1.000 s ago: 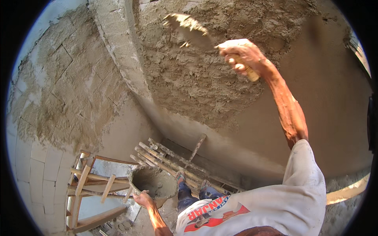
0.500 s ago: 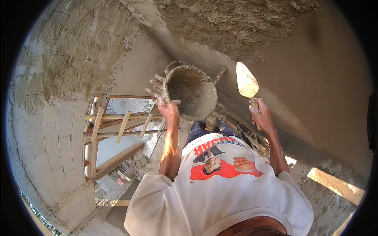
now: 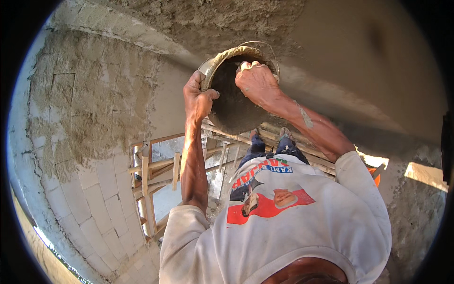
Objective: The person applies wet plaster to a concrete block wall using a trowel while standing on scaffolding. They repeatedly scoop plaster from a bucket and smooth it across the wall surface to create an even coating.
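Observation:
A mortar-crusted bucket [image 3: 239,111] is raised in front of me, tipped so that its dark inside faces me. My left hand [image 3: 196,98] grips its left rim, thumb over the edge and fingers round the outside. Closed in a fist, my right hand [image 3: 257,84] is at the mouth of the bucket, its wrist crossing the right rim. The trowel seen in that hand a moment before is hidden now by the fist and the bucket. A thin wire handle [image 3: 271,47] arcs over the far rim. Wet mortar smears my right forearm.
To the left stands a block wall [image 3: 97,189], its upper part roughly coated with mortar [image 3: 90,90]. Smoother plaster [image 3: 359,61] covers the surface on the right. Below are a wooden frame [image 3: 150,189] and planks [image 3: 269,135] under my feet.
My right hand has swung left from beside the wall to the bucket's mouth, and the trowel has gone out of sight. My left hand has lifted and tilted the bucket.

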A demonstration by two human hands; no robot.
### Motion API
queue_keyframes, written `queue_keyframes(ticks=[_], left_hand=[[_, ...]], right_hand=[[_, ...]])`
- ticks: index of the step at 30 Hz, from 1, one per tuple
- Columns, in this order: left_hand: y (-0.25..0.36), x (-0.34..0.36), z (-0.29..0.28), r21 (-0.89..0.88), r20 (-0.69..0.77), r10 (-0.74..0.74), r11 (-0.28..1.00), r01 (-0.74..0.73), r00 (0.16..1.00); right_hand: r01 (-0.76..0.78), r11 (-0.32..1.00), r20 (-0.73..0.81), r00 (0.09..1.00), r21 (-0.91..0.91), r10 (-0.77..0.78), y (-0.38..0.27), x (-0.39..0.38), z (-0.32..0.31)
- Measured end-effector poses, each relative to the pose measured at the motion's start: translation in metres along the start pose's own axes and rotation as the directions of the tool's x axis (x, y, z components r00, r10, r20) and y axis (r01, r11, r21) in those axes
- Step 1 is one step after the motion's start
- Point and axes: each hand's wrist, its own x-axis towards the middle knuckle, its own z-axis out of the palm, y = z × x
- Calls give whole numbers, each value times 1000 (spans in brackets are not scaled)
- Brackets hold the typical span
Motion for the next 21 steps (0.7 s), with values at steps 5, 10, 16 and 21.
queue_keyframes(ticks=[5,10,16,21], left_hand=[[6,30,-28,-22,-16,113,993,-113,993],[-3,28,-51,-160,-211,25,985,-60,977],[3,17,-41,-144,-207,70,984,-101,976],[-11,9,-38,-105,-324,92,986,-133,942]], right_hand=[[273,962,11,962,-15,-273,-38,5,-14],[29,944,21,999,330,-38,-10,-6,4],[18,926,80,995,377,-52,-20,-22,61],[-13,951,118,993,308,-25,8,-29,45]])
